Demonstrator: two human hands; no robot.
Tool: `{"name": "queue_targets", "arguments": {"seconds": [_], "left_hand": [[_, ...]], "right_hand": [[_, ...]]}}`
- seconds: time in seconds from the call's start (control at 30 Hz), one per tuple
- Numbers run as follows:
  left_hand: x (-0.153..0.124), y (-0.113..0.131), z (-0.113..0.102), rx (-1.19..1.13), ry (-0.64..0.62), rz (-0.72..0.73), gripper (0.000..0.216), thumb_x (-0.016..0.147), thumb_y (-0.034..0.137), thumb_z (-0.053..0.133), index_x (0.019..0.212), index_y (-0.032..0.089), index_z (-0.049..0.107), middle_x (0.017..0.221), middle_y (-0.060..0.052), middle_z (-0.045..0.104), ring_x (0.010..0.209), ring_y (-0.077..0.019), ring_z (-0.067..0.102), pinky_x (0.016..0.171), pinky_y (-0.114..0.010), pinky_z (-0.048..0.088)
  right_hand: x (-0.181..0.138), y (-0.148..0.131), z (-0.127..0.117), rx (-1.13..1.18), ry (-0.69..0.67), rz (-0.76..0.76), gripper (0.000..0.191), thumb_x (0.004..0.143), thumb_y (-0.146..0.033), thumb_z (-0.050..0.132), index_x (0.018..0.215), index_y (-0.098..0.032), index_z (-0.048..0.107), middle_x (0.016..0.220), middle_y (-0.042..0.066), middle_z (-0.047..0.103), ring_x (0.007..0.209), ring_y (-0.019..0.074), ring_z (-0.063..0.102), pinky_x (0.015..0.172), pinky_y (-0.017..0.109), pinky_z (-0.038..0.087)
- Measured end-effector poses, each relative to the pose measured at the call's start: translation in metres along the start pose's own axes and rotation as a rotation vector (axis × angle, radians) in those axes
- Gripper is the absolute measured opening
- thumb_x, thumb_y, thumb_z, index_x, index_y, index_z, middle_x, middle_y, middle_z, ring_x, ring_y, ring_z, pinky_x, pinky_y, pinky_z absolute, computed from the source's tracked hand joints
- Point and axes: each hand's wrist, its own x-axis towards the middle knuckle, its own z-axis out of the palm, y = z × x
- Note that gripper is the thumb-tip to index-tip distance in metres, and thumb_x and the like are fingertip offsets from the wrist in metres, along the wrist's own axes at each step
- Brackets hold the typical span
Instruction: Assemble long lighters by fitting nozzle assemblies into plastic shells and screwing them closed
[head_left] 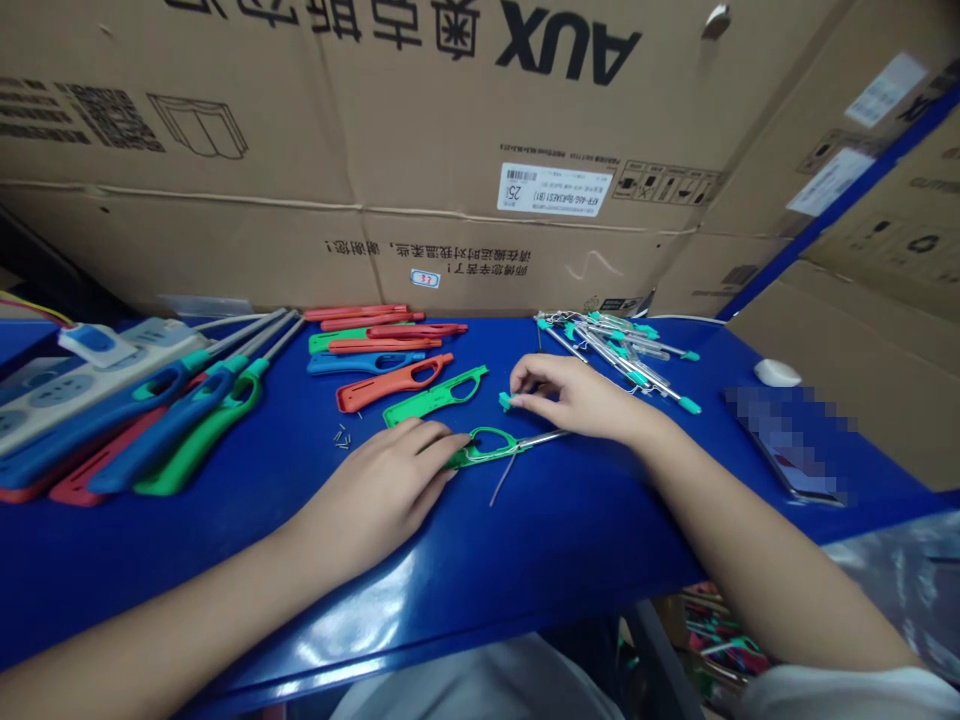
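On a glossy blue table (525, 560), a green lighter body (469, 459) lies between a person's two bare hands; every place below is told from it. Its long axis runs left to right, tilting slightly away from the person, with a metal rod (541, 438) pointing right and pale wires along its loop. The left hand (405, 470) is the nearer one, touching: its fingers curl over the handle end and hold it, hiding that part. The right hand (570, 395) is just beyond the rod, its thumb and fingertip pinching a small teal piece (505, 401). That piece is just past the loop, apart from it, so the body lies from these fingertips toward the person. Beyond and to the left are loose coloured casings (394, 374); beyond and to the right, a heap of metal tubes with teal ends (637, 365). Far left, lighters with rods (210, 430) lie beside a power strip (56, 395).
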Motion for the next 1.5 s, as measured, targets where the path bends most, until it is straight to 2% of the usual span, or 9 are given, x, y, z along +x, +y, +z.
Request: {"name": "queue_targets", "arguments": {"seconds": [0.1, 0.23, 0.37, 0.47, 0.63, 0.73, 0.87, 1.3, 1.5], "left_hand": [[0.000, 0.001, -0.001, 0.005, -0.001, -0.008, 0.032, 0.102, 0.021, 0.051, 0.132, 0.019, 0.063, 0.122, -0.011, 0.069, 0.111, -0.0281, 0.065, 0.097, -0.047, 0.056], [-0.001, 0.002, -0.002, 0.013, 0.000, -0.006, 0.033, 0.100, 0.022, 0.054, 0.132, 0.019, 0.063, 0.122, -0.011, 0.069, 0.113, -0.0289, 0.064, 0.099, -0.048, 0.056], [0.000, 0.002, -0.003, 0.001, 0.007, -0.015, 0.031, 0.102, 0.027, 0.052, 0.128, 0.018, 0.065, 0.122, -0.011, 0.068, 0.112, -0.0292, 0.064, 0.099, -0.048, 0.056], [0.000, -0.001, 0.000, -0.037, 0.021, -0.028, 0.029, 0.102, 0.029, 0.053, 0.126, 0.019, 0.065, 0.121, -0.011, 0.068, 0.112, -0.0284, 0.064, 0.100, -0.048, 0.055], [0.000, -0.007, 0.006, -0.155, 0.047, -0.015, 0.026, 0.101, 0.024, 0.058, 0.125, 0.018, 0.065, 0.120, -0.010, 0.067, 0.112, -0.0261, 0.062, 0.101, -0.046, 0.054], [0.001, -0.007, 0.007, -0.175, 0.039, -0.024, 0.026, 0.100, 0.023, 0.059, 0.124, 0.018, 0.065, 0.118, -0.010, 0.067, 0.111, -0.0261, 0.061, 0.100, -0.046, 0.054], [0.002, -0.004, 0.005, -0.194, 0.028, -0.040, 0.025, 0.099, 0.021, 0.059, 0.123, 0.017, 0.066, 0.116, -0.010, 0.065, 0.110, -0.0257, 0.060, 0.101, -0.046, 0.053], [0.001, -0.004, 0.002, -0.229, 0.018, -0.084, 0.023, 0.097, 0.020, 0.061, 0.119, 0.017, 0.065, 0.116, -0.009, 0.065, 0.111, -0.0263, 0.061, 0.101, -0.046, 0.053], [0.001, -0.004, 0.001, -0.229, 0.006, -0.092, 0.024, 0.096, 0.021, 0.061, 0.119, 0.016, 0.066, 0.116, -0.010, 0.065, 0.112, -0.0271, 0.061, 0.102, -0.047, 0.052]], "right_hand": [[-0.004, 0.003, -0.008, -0.148, -0.103, 0.001, 0.006, 0.092, -0.024, 0.065, 0.093, -0.019, 0.062, 0.090, 0.004, 0.067, 0.079, 0.0159, 0.061, 0.074, 0.029, 0.049], [-0.008, 0.006, -0.018, -0.326, -0.167, 0.029, 0.017, 0.088, -0.027, 0.071, 0.102, -0.019, 0.065, 0.102, 0.007, 0.066, 0.086, 0.0181, 0.060, 0.077, 0.030, 0.048], [-0.006, 0.004, -0.013, -0.390, -0.169, 0.053, 0.022, 0.090, -0.035, 0.072, 0.103, -0.019, 0.067, 0.106, 0.008, 0.067, 0.092, 0.0207, 0.063, 0.079, 0.031, 0.048], [-0.003, 0.003, -0.005, -0.448, -0.198, 0.024, 0.012, 0.096, -0.029, 0.064, 0.098, -0.019, 0.068, 0.101, 0.007, 0.068, 0.089, 0.0204, 0.064, 0.076, 0.031, 0.046], [-0.004, -0.006, -0.004, -0.284, -0.176, -0.057, 0.008, 0.095, -0.022, 0.063, 0.090, -0.018, 0.068, 0.092, 0.005, 0.069, 0.082, 0.0175, 0.063, 0.075, 0.030, 0.046], [-0.007, -0.016, -0.004, -0.209, -0.221, -0.084, 0.006, 0.094, -0.020, 0.063, 0.092, -0.019, 0.069, 0.094, 0.004, 0.070, 0.085, 0.0173, 0.064, 0.077, 0.029, 0.046], [-0.009, -0.026, 0.005, -0.321, -0.293, -0.075, 0.011, 0.096, -0.017, 0.057, 0.094, -0.019, 0.068, 0.097, 0.005, 0.069, 0.086, 0.0184, 0.065, 0.074, 0.029, 0.045], [-0.007, -0.022, 0.018, -0.265, -0.278, -0.116, 0.013, 0.100, -0.019, 0.052, 0.097, -0.019, 0.064, 0.100, 0.006, 0.063, 0.086, 0.0179, 0.062, 0.076, 0.030, 0.047], [-0.009, -0.028, 0.018, -0.391, -0.318, -0.106, 0.014, 0.101, -0.022, 0.053, 0.101, -0.018, 0.067, 0.105, 0.007, 0.063, 0.085, 0.0181, 0.062, 0.072, 0.029, 0.046]]}}
